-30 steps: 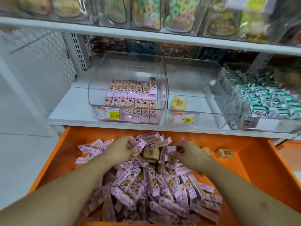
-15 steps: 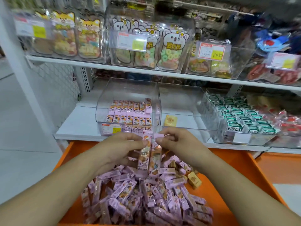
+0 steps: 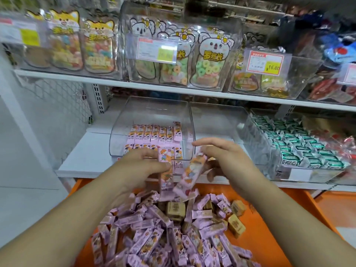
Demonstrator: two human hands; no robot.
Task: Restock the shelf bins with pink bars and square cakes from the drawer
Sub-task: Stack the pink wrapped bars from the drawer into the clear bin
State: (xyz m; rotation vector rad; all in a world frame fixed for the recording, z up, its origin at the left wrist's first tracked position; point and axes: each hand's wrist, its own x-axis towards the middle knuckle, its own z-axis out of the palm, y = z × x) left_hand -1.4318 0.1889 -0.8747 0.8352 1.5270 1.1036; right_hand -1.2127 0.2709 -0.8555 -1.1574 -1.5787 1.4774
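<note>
Your left hand grips one pink bar upright, thumb across its front. Your right hand holds a second pink bar tilted beside it; the index finger is stretched out straight, the other fingers curl behind the wrapper. The two bars nearly touch at their lower ends.

Changed: a second ago both hands were down in the heap in the orange drawer. Half a second ago they had two bars up, side by side. Now the bars are higher, level with the front lip of the left clear bin, and they have spread apart.

Meaning, as a guess: picking is done for this pair, and placing is the step in hand. The left clear bin already has rows of bars standing at its back and front, with room left on top. The middle bin looks almost bare from here.

Plenty remains: the loose pile of bars fills the drawer's middle, with a few square cakes sitting in it and toward the drawer's right side.
</note>
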